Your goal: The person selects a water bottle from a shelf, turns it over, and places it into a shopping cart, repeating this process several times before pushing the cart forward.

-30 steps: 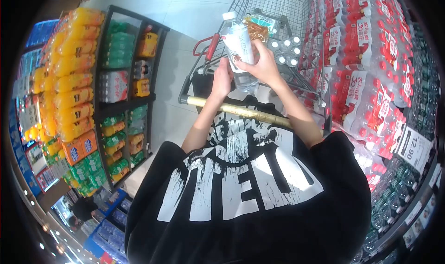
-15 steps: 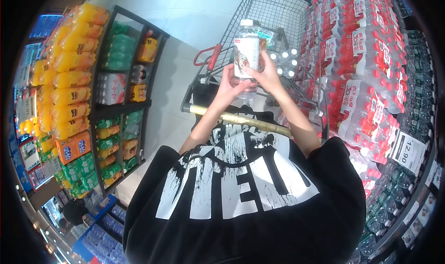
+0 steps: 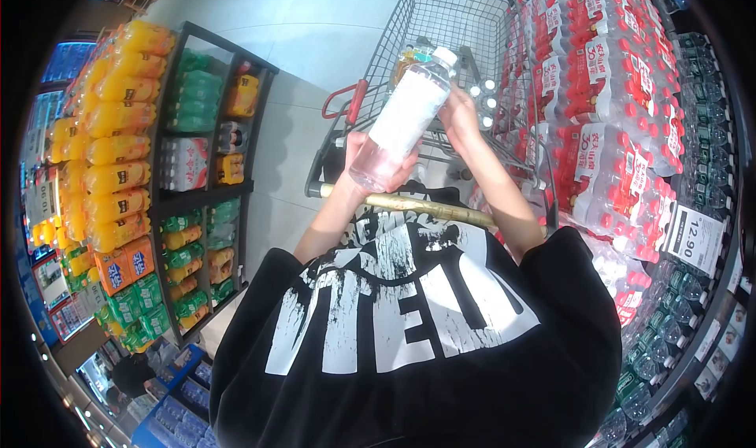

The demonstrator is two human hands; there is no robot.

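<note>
One tilted bottle (image 3: 400,129) — label (image 3: 409,105) unreadable, possibly glare-washed.

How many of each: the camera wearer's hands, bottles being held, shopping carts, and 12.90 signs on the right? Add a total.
Hands: 2 (left hand, right hand)
White-capped clear bottle: 1
Shopping cart: 1
12.90 price sign: 1
Total: 5

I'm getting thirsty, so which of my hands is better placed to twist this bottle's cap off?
Probably your right hand: it is beside the bottle's upper part, close to the white cap, while your left hand holds the lower end.
</note>
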